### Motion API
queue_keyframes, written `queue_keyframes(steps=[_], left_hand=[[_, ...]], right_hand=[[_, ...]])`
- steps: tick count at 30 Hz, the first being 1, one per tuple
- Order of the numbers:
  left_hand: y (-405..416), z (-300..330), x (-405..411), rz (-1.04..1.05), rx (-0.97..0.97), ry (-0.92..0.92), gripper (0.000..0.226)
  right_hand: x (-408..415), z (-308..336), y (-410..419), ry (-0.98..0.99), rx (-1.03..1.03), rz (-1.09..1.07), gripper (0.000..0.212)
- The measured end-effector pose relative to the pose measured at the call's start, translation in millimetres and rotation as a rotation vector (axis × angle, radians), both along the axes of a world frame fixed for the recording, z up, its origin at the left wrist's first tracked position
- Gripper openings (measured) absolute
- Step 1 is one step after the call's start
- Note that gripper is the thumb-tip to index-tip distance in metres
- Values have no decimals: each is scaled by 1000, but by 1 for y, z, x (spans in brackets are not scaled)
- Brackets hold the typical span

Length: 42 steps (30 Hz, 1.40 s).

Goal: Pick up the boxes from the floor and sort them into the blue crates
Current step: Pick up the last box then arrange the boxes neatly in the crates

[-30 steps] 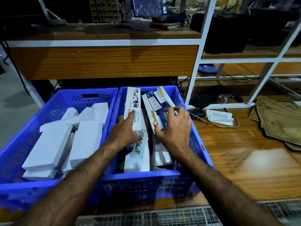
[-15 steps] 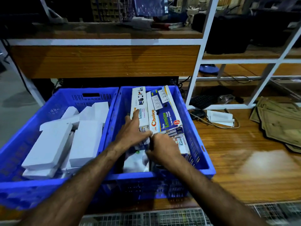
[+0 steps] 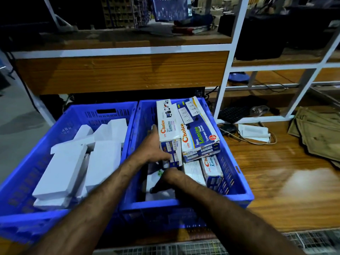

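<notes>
- Step in hand, by the look of it: tidying printed extension-socket boxes (image 3: pixel 199 129) inside right blue crate (image 3: pixel 237 173); placing, not picking.
- Left hand (image 3: pixel 153 147) flat against side of narrow white "Choice Lumino" box (image 3: pixel 168 124), fingers mostly straight, thumb up along box edge; pressing, not gripping.
- Right hand (image 3: pixel 168 178) down low in crate's near end, fingers curled downward; whether pinching anything: cannot tell, fingertips in shadow.
- Left blue crate (image 3: pixel 103 112) loaded with plain white boxes (image 3: pixel 62 166), stacked loosely, several tilted.
- Both crates side by side on wooden bench (image 3: pixel 276 190), walls touching.
- Next move likely calls for sliding upper boxes square against far wall, then withdrawing both hands.
- Materials: crates of moulded plastic, slotted walls, rigid. Printed boxes of glossy card, long and flat, corners scuffed. White boxes matte, sharp-edged. Bench of varnished wood grain, glare patch at right.
</notes>
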State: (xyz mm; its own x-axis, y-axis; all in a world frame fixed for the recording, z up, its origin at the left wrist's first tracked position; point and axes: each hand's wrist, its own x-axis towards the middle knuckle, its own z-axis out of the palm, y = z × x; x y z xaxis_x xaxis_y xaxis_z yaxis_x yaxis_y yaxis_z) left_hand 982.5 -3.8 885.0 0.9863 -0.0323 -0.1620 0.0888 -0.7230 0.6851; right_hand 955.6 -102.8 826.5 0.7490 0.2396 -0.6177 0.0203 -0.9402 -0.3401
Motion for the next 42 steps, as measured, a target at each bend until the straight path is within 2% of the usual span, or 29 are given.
queue_keyframes(steps=[1, 4, 6, 7, 8, 9, 11, 13, 15, 18, 20, 23, 26, 28, 30, 34, 39, 42], left_hand=[[5, -2, 0, 1, -35, 42, 113], [3, -5, -6, -42, -104, 110, 75], [1, -8, -9, -72, -152, 171, 55], [1, -11, -10, -87, -174, 185, 51], [3, -15, -10, -97, -191, 201, 52], [5, -16, -10, -104, -206, 221, 55], [8, -16, -11, -99, -234, 272, 60], [8, -15, -12, -93, -241, 298, 62], [7, -14, -11, -95, -223, 300, 66], [6, -11, -14, -104, -203, 261, 71], [4, -9, -17, -109, -229, 208, 60], [2, -9, -21, -92, -317, 137, 53], [7, -13, -20, -54, -454, 85, 57], [10, -18, -17, -43, -485, 69, 57], [12, -22, -14, -51, -464, 54, 57], [8, -26, -10, -75, -304, 159, 53], [16, -52, 11, -51, 85, 265, 69], [13, -38, 7, -67, 153, 282, 85]], right_hand=[[3, -4, 1, 22, -1, 11, 105], [0, 8, -6, 88, 19, -5, 88], [3, 9, -4, -10, 59, 74, 66], [3, 8, -3, 8, 57, 50, 68], [2, 4, -4, 79, 74, -55, 79], [2, 3, -7, 98, 78, -44, 88], [2, 8, -5, 94, 49, -20, 90], [3, 9, -6, 154, 44, -14, 79], [4, 9, -6, 285, 97, -79, 68], [1, 8, -2, 346, 165, -200, 51], [1, 5, 0, 318, 190, -261, 64], [-5, 8, 4, 156, 154, -314, 112], [-13, 3, 11, 0, 113, -343, 132], [-18, 2, 15, -57, 112, -310, 131], [-25, 8, 13, -142, 117, -218, 118], [-35, 23, 9, -258, 143, -78, 124], [-41, 37, 1, -305, 103, 164, 72], [-40, 47, -13, -479, -39, 254, 41]])
